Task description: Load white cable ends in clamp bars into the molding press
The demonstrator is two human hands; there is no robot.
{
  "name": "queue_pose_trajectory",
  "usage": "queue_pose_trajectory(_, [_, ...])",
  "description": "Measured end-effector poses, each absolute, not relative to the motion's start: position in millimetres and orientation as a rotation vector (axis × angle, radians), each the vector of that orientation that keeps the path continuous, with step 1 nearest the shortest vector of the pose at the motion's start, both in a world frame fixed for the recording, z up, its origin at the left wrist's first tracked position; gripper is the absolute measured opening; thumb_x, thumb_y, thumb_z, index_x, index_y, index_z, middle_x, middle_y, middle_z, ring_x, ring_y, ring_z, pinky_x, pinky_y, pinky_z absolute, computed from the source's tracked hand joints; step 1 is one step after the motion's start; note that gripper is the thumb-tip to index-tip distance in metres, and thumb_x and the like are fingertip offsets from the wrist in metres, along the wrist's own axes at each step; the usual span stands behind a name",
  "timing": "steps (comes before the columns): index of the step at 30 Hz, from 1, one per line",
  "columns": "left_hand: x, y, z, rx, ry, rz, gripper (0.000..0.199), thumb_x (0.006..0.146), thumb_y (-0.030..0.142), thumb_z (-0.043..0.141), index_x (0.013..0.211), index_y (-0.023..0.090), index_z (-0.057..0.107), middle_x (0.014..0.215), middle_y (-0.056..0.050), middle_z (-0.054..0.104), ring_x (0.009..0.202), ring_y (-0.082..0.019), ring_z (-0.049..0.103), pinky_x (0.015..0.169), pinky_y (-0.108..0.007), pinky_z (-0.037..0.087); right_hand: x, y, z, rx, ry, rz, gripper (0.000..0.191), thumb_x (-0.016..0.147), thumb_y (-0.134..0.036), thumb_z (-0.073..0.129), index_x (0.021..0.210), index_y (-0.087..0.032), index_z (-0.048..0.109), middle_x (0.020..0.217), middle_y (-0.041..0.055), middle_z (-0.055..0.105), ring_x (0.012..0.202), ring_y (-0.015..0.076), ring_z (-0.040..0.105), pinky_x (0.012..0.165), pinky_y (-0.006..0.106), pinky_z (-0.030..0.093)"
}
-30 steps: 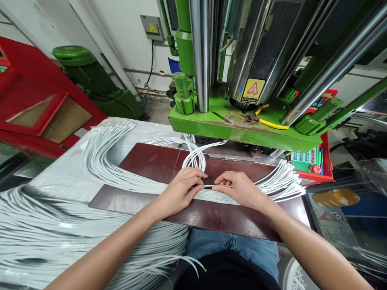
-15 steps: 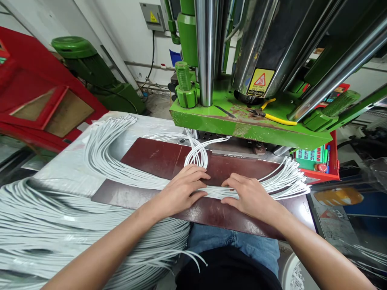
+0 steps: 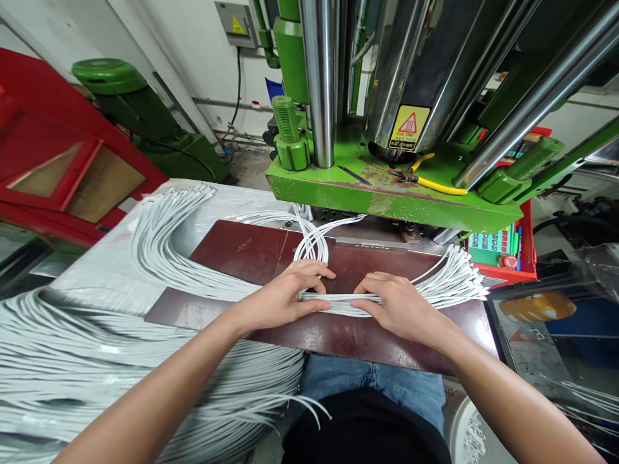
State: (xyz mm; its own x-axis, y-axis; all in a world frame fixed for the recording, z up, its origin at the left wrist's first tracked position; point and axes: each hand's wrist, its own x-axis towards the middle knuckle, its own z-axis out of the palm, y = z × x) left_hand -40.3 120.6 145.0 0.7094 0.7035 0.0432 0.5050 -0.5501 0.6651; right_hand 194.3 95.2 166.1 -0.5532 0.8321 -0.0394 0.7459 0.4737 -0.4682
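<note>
A bundle of white cables (image 3: pixel 186 267) curves across the brown board (image 3: pixel 242 248), its right ends fanned out near the board's right side. Around the bundle's middle, my left hand (image 3: pixel 294 293) has its fingers and thumb closed on the cables. Just to its right, my right hand (image 3: pixel 394 303) grips the same bundle between thumb and fingers. A short stretch of cable shows between the two hands. Behind my left hand, a looped set of white cables (image 3: pixel 312 241) crosses over itself, with ends reaching toward the machine.
A green press (image 3: pixel 387 200) stands behind the board, with yellow-handled pliers (image 3: pixel 440 187) on its ledge. A large coil of white cables (image 3: pixel 145 374) lies at the lower left. A red box with buttons (image 3: pixel 529 258) is at the right, a white bucket (image 3: pixel 459 432) below.
The view has shifted slightly. My left hand's fingers and thumb have come closer together around the cables, and the stretch between the hands is drawn into a tighter bunch.
</note>
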Motion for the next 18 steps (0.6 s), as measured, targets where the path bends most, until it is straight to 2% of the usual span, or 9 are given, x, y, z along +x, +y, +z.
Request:
queue_pose_trajectory(3, [-41.1,122.4,148.1,2.275,0.861,0.38,0.016,0.087,0.03,0.054,0.089,0.022,0.067,0.123,-0.006,0.058,0.122,-0.021,0.043,0.104,-0.042,0.031,192.1,92.9,175.2,-1.383,-2.541,0.697,0.015,0.089,-0.031,0.055,0.093,-0.02,0.064,0.09,0.002,0.067,0.08,0.0177,0.061,0.071,0.029,0.038])
queue_pose_trajectory(7, [-41.0,125.9,145.3,2.176,0.84,0.428,0.013,0.085,0.029,0.057,0.079,0.021,0.067,0.119,-0.005,0.06,0.119,-0.02,0.046,0.103,-0.041,0.033,218.6,95.3,178.8,-1.476,-2.685,0.671,0.019,0.083,-0.032,0.062,0.099,-0.022,0.064,0.091,0.004,0.069,0.084,0.0224,0.063,0.07,0.03,0.04])
queue_pose_trajectory(12, [-39.1,131.1,144.2,2.091,0.839,0.407,0.014,0.084,0.028,0.059,0.075,0.02,0.067,0.109,-0.005,0.064,0.111,-0.019,0.051,0.1,-0.038,0.035,278.2,92.0,195.7,-1.637,-2.612,0.497,0.016,0.084,-0.032,0.059,0.096,-0.024,0.065,0.089,0.0021,0.07,0.076,0.0193,0.064,0.069,0.029,0.042])
queue_pose_trajectory(16, [-40.6,132.2,149.2,2.054,0.852,0.327,0.02,0.086,0.033,0.054,0.075,0.02,0.065,0.115,-0.005,0.061,0.114,-0.019,0.048,0.1,-0.037,0.034,310.0,79.2,218.2,-1.62,-2.526,0.179,0.025,0.086,-0.037,0.053,0.105,-0.024,0.063,0.093,0.0034,0.069,0.067,0.0176,0.063,0.063,0.029,0.044])
queue_pose_trajectory(18, [-41.3,131.0,150.7,2.057,0.87,0.296,0.019,0.084,0.035,0.056,0.076,0.021,0.065,0.118,-0.004,0.06,0.118,-0.021,0.046,0.101,-0.037,0.033,320.6,76.0,222.7,-1.686,-2.538,0.165,0.027,0.083,-0.04,0.056,0.103,-0.023,0.064,0.087,0.0034,0.07,0.066,0.0185,0.064,0.061,0.029,0.044])
